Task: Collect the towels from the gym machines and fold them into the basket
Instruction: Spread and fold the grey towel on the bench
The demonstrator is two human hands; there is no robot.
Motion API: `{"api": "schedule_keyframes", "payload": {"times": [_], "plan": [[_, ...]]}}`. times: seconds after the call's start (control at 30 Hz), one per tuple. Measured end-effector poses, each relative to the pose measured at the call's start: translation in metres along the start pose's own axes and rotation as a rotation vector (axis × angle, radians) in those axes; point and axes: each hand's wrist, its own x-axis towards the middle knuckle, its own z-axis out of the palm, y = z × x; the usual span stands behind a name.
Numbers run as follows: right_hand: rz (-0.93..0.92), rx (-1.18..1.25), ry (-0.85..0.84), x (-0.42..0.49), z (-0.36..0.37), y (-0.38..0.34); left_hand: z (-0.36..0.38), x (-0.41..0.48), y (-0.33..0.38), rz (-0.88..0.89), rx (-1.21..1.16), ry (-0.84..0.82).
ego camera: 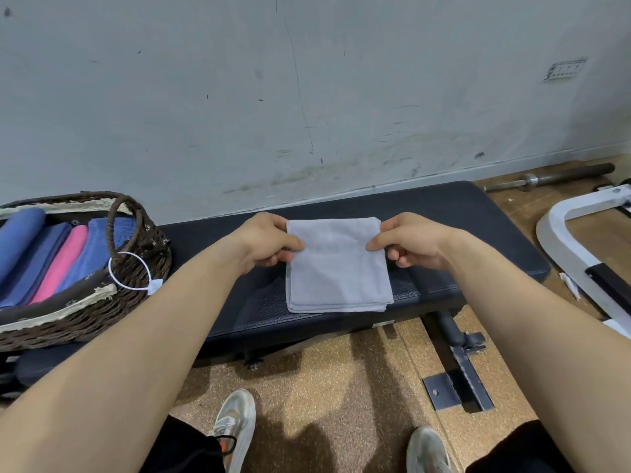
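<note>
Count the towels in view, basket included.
5. A grey towel lies on the bench, pinched by the left hand and right hand. Four stand in the basket: left blue, navy, pink, right blue. More may hide past the frame's edge.

Both bare forearms were extended forward and angled inward toward the folded grey towel (338,268). The left hand (266,238) sat at the towel's far left corner, its thumb lying on top of the cloth and the other fingers (280,259) curled under the edge, pinching it. The right hand (408,240) mirrored this at the towel's far right corner, thumb pressed on top and fingers curled beneath the edge. Both wrists were roughly straight, the backs of the hands faced up, and the towel lay between the two hands.
</note>
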Motion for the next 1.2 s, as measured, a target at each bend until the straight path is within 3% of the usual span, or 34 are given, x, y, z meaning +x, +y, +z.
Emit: {"api": "schedule_keyframes", "payload": {"times": [0.1,0.23,0.7,1.03,1.2], "plan": [[-0.021,0.017,0.011,-0.001,-0.002,0.001,0.003,0.001,0.001,-0.052,-0.249,-0.009],[-0.052,0.023,0.057,-0.001,-0.002,0.004,0.004,0.007,-0.001,-0.045,-0.319,-0.019],[-0.140,0.069,0.055,-0.010,-0.007,0.010,-0.002,-0.010,-0.002,0.133,-0.110,-0.141],[-0.316,-0.252,0.170,-0.028,-0.003,0.032,-0.004,-0.027,-0.021,0.369,0.256,-0.119],[-0.361,-0.265,0.163,-0.031,0.003,0.044,0.002,-0.028,-0.036,0.459,0.321,-0.109]]}}
